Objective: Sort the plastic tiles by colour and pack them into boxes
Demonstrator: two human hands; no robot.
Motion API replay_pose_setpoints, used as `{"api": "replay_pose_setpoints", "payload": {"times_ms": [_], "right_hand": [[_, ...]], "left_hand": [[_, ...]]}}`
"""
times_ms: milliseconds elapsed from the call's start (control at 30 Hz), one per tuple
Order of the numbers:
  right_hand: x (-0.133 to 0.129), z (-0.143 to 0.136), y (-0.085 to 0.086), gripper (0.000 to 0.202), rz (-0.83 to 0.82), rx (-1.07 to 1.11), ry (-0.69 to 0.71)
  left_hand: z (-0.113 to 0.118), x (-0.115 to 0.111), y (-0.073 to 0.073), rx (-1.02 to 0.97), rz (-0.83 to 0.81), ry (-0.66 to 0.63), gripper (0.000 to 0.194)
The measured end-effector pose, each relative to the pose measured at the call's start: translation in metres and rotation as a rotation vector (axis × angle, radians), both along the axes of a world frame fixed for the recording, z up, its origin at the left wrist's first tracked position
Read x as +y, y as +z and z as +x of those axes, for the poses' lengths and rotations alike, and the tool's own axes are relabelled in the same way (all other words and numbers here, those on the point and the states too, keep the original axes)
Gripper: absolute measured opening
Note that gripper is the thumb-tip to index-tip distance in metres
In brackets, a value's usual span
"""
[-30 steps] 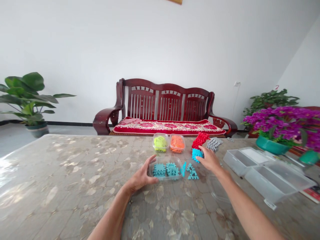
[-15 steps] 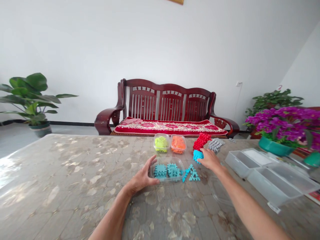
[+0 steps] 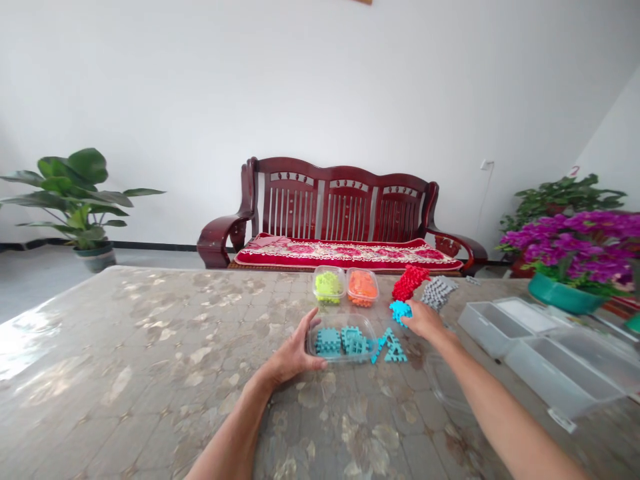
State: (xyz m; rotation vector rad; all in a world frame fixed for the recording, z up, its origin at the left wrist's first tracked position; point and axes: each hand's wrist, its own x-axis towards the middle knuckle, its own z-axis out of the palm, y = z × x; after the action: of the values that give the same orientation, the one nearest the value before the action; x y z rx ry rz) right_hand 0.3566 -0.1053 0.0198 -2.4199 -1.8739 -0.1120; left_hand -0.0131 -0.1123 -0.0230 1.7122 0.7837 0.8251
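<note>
My left hand (image 3: 299, 350) grips the left end of a clear plastic container (image 3: 341, 362), thumb at the near side and fingers at the far side. Inside it lie teal interlocking blocks (image 3: 328, 341), toothed at the edges. Right of the container, teal triangular pieces (image 3: 395, 349) rest on the table. My right hand (image 3: 424, 321) has its fingers closed on a clump of bright blue toothed blocks (image 3: 399, 311); the fingertips are partly hidden. Just behind are a pile of red blocks (image 3: 410, 282) and grey blocks (image 3: 439, 291).
Small clear tubs of yellow-green blocks (image 3: 329, 286) and orange blocks (image 3: 363, 287) stand at the back. A clear lid (image 3: 447, 383) lies near my right forearm. Translucent divided boxes (image 3: 555, 373) and a teal pot of purple flowers (image 3: 567, 292) occupy the right side of the patterned table (image 3: 165, 373).
The whole view has shifted slightly, so everything sits a little further right. Both hands keep almost the same places, on the container and at the bright blue blocks.
</note>
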Motion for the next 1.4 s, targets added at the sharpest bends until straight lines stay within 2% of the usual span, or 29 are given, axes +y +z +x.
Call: {"api": "replay_pose_setpoints", "payload": {"times_ms": [167, 367, 500, 667, 800, 900, 1000, 1067, 1167, 1300, 1400], "right_hand": [[-0.008, 0.000, 0.001, 0.029, 0.063, 0.074, -0.010], [-0.018, -0.005, 0.008, 0.045, 0.141, 0.255, -0.041], [-0.026, -0.031, 0.020, 0.048, 0.221, 0.474, 0.124], [-0.039, -0.094, 0.033, 0.051, 0.215, 0.742, 0.412], [-0.037, -0.137, 0.030, 0.050, 0.157, 0.712, 0.548], [-0.031, -0.153, 0.022, 0.054, 0.101, 0.615, 0.636], [-0.027, -0.157, 0.017, 0.061, 0.017, 0.593, 0.697], [-0.026, -0.155, 0.015, 0.063, -0.016, 0.660, 0.693], [-0.024, -0.149, 0.014, 0.058, -0.040, 0.746, 0.672], [-0.024, -0.147, 0.014, 0.045, -0.007, 0.615, 0.723], [-0.024, -0.152, 0.014, 0.047, -0.027, 0.663, 0.736]], "left_hand": [[0.000, 0.000, 0.001, 0.001, -0.002, -0.001, 0.133], [0.001, 0.000, 0.002, -0.002, -0.009, -0.003, 0.134], [0.001, 0.001, 0.000, -0.007, -0.001, -0.008, 0.134], [0.001, 0.001, -0.002, -0.021, -0.007, -0.022, 0.133], [0.002, 0.000, -0.002, -0.057, 0.000, -0.033, 0.133], [0.003, 0.000, -0.001, -0.075, 0.010, -0.042, 0.132], [0.003, -0.001, -0.001, -0.046, 0.008, -0.032, 0.131], [0.002, -0.001, -0.001, -0.024, 0.002, -0.023, 0.131], [0.002, 0.000, -0.001, -0.003, 0.000, -0.013, 0.130], [0.002, 0.001, -0.003, 0.008, 0.017, -0.007, 0.126], [0.002, 0.003, -0.006, 0.023, 0.038, -0.001, 0.123]]}}
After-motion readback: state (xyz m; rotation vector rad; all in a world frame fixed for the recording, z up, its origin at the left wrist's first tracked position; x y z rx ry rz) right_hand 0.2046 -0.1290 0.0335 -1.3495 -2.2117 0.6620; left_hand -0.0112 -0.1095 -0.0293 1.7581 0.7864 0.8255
